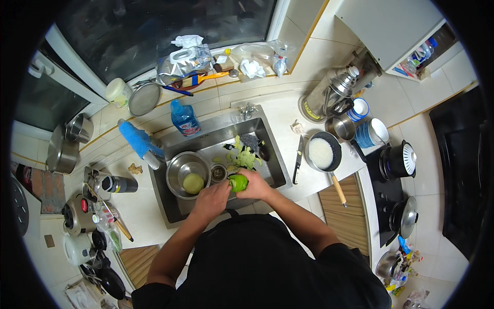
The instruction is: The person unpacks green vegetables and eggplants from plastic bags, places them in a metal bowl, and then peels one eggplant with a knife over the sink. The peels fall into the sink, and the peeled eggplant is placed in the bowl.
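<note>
Over the near edge of the sink (282, 154), my right hand (256, 185) is wrapped round a bright green pepper (238, 183). My left hand (212, 199) is closed against the pepper's left side; whether those fingers hold anything else is hidden. Left of them, a steel bowl (177, 164) stands in the sink with a round, pale green peeled vegetable (193, 183) inside. Beyond my hands, a heap of light green peelings (245, 157) lies on the sink floor, close to a grey scouring pad (250, 142). The drain strainer (218, 173) shows beside the bowl.
Right of the sink lie a knife (298, 160) and a pan of white rice (321, 153) with a wooden handle. A steel thermos flask (329, 93) stands behind. A blue bottle (185, 119) and the tap (248, 111) line the sink's back. A dark tumbler (119, 184) stands left.
</note>
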### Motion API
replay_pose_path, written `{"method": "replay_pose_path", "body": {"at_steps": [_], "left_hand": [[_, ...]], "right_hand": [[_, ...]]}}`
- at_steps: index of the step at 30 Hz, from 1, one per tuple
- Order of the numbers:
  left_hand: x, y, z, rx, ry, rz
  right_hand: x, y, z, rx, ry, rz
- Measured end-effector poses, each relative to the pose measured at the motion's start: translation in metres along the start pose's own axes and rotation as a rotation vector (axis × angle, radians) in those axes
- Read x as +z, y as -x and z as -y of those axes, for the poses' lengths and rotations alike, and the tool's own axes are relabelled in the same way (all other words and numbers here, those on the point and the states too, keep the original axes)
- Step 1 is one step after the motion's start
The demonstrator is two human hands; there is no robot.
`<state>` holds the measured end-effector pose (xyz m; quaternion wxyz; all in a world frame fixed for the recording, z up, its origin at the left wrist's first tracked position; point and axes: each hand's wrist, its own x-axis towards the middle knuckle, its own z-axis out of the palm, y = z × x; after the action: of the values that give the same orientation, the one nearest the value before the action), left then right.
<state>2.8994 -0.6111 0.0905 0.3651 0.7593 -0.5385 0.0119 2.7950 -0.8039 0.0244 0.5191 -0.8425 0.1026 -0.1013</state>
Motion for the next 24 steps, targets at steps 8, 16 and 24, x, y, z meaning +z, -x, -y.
{"method": "replay_pose_path", "body": {"at_steps": [8,16,24], "left_hand": [[0.040,-0.011,0.017,-0.327,0.226,-0.010],[0.092,-0.009,0.053,-0.258,0.166,0.228],[0.062,0.001,0.043,-0.376,0.572,0.338]], "right_hand": [[-0.026,0.026,-0.041,0.045,-0.001,-0.176],[-0.028,0.019,-0.019,-0.207,-0.209,-0.221],[-0.004,0.006,-0.013,0.028,-0.379,-0.371]]}}
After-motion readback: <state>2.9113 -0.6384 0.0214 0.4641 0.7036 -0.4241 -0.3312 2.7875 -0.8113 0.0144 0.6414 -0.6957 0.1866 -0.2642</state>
